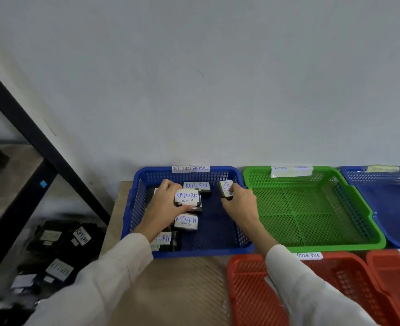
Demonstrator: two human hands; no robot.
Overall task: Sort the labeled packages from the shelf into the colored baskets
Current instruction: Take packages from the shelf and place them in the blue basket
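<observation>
Both hands are inside the blue basket [227,249] tagged "RETURN OVERDUE". My left hand [163,203] grips a black package with a white "RETURN" label [186,197], held over the other packages. My right hand [240,201] pinches a second black labeled package [226,188], tilted on its side near the basket's right wall. Other "RETURN" packages lie in the basket: one at the back [196,185], one in the middle [186,222], one at the front left [162,240], partly hidden by my left sleeve.
A green basket [312,208] stands to the right with nothing in it, another blue basket [387,196] beyond it. Two red baskets [248,290] sit at the front, one tagged "OVER DUE". A black shelf [29,132] on the left holds several black labeled packages [60,252].
</observation>
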